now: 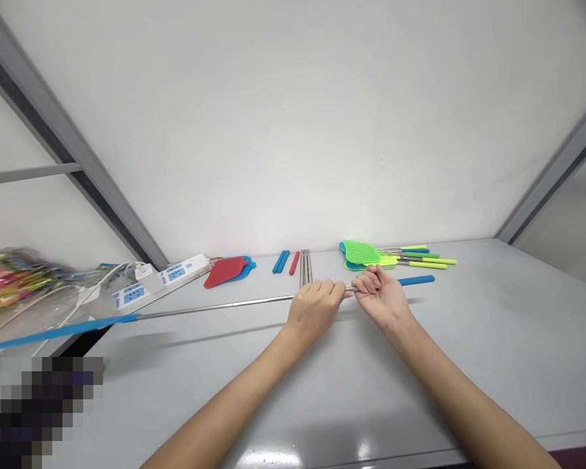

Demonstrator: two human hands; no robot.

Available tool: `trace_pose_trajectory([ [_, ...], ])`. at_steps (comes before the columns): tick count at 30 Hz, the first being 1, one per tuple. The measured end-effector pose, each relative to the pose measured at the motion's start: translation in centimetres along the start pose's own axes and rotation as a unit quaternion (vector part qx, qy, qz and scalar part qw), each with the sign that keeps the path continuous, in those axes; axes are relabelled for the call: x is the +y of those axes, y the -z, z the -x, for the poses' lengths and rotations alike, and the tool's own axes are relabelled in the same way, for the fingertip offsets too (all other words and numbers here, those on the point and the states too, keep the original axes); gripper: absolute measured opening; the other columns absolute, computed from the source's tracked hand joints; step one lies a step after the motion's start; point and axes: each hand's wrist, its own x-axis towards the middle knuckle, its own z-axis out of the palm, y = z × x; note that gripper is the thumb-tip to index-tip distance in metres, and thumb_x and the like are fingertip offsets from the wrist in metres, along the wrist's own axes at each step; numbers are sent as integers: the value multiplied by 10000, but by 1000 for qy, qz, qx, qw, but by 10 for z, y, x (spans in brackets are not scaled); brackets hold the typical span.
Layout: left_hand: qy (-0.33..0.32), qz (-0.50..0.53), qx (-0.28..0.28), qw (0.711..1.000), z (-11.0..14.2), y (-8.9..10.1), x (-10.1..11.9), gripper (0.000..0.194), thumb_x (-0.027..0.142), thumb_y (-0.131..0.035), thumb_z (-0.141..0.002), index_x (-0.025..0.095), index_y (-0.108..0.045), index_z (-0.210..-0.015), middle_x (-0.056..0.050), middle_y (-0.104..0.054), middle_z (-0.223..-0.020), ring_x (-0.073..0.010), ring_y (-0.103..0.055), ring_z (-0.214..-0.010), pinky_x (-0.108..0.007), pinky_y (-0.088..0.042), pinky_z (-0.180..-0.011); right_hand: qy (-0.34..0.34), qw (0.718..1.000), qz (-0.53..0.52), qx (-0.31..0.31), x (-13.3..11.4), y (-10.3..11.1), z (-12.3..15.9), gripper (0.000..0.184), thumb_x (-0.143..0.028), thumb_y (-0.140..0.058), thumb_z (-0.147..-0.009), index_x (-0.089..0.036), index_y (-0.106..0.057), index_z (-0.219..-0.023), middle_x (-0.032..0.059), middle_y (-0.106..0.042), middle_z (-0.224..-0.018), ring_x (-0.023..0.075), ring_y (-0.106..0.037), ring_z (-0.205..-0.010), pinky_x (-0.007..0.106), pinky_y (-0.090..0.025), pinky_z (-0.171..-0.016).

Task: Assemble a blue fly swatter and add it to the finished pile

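A long fly swatter with an extended telescopic metal rod lies across in front of me, held above the grey table. Its blue head points far left and its blue grip sticks out to the right. My left hand is closed around the rod near its middle. My right hand is closed on the rod just right of it, close to the grip. The two hands almost touch.
Finished green and yellow swatters lie at the back right. Loose metal rods, blue and red grips, and red and blue swatter heads lie at the back centre. White power strips and bagged goods sit left.
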Motion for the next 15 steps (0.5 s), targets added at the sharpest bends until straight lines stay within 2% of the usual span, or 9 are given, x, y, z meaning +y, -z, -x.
trace_pose_trajectory([
  [3,-15,-9,27,999,-2,1,2,268,358,-333,-838,197,-470,-673,13,-465,-547,-117,-440,-517,-270,-213,-493,25,999,20,-8,-5,-2,4,307,-172,-256,-851,-167,-327,-552,-75,-159,-401,63,-170,-331,180,-248,-354],
  [9,-37,5,53,998,-6,12,3,275,344,-335,-841,196,-473,-654,14,-462,-531,-107,-431,-489,-270,-204,-479,118,991,68,-16,-8,-3,10,312,-209,-264,-850,-181,-300,-541,-80,-95,-381,78,-108,-330,200,-201,-338],
  [15,-47,9,53,997,-7,14,1,288,344,-339,-839,191,-471,-633,16,-472,-521,-101,-428,-474,-265,-202,-475,125,991,48,-5,-9,-2,11,315,-202,-252,-849,-179,-294,-538,-81,-99,-372,75,-98,-324,200,-180,-335],
])
